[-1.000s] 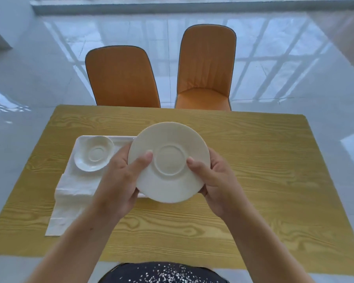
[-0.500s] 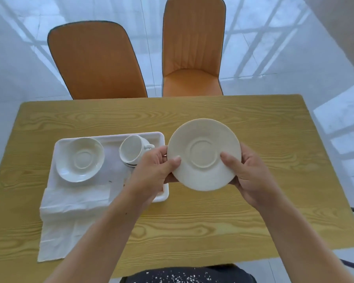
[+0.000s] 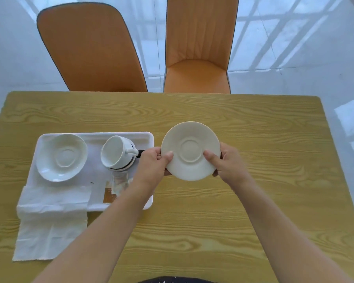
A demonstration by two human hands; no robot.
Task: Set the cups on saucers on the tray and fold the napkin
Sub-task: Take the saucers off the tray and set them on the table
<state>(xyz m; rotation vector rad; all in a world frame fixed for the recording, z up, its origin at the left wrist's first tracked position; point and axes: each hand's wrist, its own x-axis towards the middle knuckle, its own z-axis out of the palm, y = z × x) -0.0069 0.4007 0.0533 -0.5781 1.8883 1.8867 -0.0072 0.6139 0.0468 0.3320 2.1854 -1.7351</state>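
I hold a cream saucer point(image 3: 190, 150) above the table, just right of the white tray point(image 3: 94, 136). My left hand point(image 3: 154, 168) grips its left rim and my right hand point(image 3: 227, 163) grips its right rim, thumbs on top. On the tray, a second white saucer point(image 3: 62, 157) sits at the left. A white cup point(image 3: 118, 153) with a dark band lies tilted on its side in the tray's middle, mouth toward me. A white napkin point(image 3: 51, 221) hangs unfolded over the tray's near left edge onto the table.
The yellow wooden table point(image 3: 253, 201) stretches wide to the right of the tray. Two orange chairs point(image 3: 90, 48) point(image 3: 198, 48) stand at the far edge. A small brownish piece point(image 3: 109, 194) lies on the tray beside my left forearm.
The saucer, held in both hands, has moved right and down from in front of the tray to beside it. The view has tilted down and the cup has come into sight.
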